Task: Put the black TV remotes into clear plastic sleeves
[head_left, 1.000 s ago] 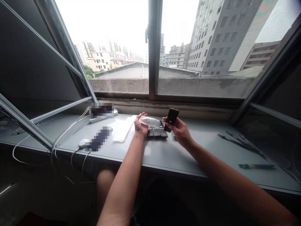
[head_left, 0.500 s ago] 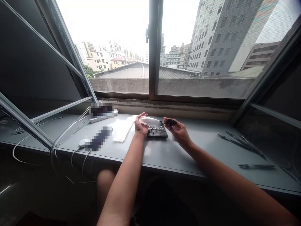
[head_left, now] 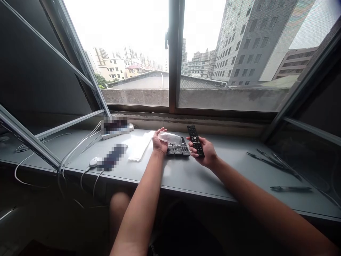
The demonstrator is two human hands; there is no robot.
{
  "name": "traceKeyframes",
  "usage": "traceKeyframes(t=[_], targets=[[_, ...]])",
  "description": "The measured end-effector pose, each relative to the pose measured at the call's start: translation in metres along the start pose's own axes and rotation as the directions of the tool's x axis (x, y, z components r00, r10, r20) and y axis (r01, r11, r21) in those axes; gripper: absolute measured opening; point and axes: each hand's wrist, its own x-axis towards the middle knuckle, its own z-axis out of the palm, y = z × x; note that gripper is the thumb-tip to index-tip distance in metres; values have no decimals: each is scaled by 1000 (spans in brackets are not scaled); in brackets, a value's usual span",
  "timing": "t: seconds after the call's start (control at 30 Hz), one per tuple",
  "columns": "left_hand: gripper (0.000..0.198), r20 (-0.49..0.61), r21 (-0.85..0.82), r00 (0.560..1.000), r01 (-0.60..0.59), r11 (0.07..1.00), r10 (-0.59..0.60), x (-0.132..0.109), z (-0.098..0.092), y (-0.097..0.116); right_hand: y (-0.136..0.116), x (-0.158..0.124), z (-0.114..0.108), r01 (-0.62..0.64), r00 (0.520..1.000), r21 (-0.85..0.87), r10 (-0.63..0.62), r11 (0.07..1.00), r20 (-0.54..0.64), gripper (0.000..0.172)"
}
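Remote control point(head_left: 195, 141), buttons up, lies in my right hand point(head_left: 206, 154)'s half-closed fingers point(head_left: 192, 152) above the desk point(head_left: 239, 167), left hand point(head_left: 159, 142) pinching a clear bag point(head_left: 169, 137); I reckon so shallow a hold could drop it onto the remotes point(head_left: 178, 149) beneath.

White cables point(head_left: 77, 149), dark pens point(head_left: 271, 161), window point(head_left: 174, 57)

Nothing here can be read as a word, brand or number. The button marks on the slim black plastic remote control point(head_left: 195, 141), at one o'clock from the row of black button-faced remotes point(head_left: 178, 149), are too small to read.
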Motion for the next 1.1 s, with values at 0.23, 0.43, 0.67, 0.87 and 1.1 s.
traceKeyframes(t=[0.23, 0.43, 0.67, 0.87, 1.1], targets=[[27, 7, 16, 1000, -4, 1000, 4, -2, 0, 0, -1, 3, 0, -27, 990, 24, 30, 999, -140, 14], [27, 8, 10, 1000, -1, 1000, 0, 0, 0, 0, 0, 5, -3, -55, 994, 7, 56, 998, -96, 26], [27, 7, 10, 1000, -1, 1000, 1, 0, -1, -1, -2, 0, 0, -146, 989, 106, 146, 984, 2, 29], [27, 3, 15, 1000, -1, 1000, 1, -1, 0, 0, 0, 2, 0, -70, 983, 1, 69, 998, -169, 18], [26, 5, 16, 1000, -2, 1000, 2, -1, 0, 0, -1, 0, 2, -118, 992, 79, 122, 990, -41, 37]])
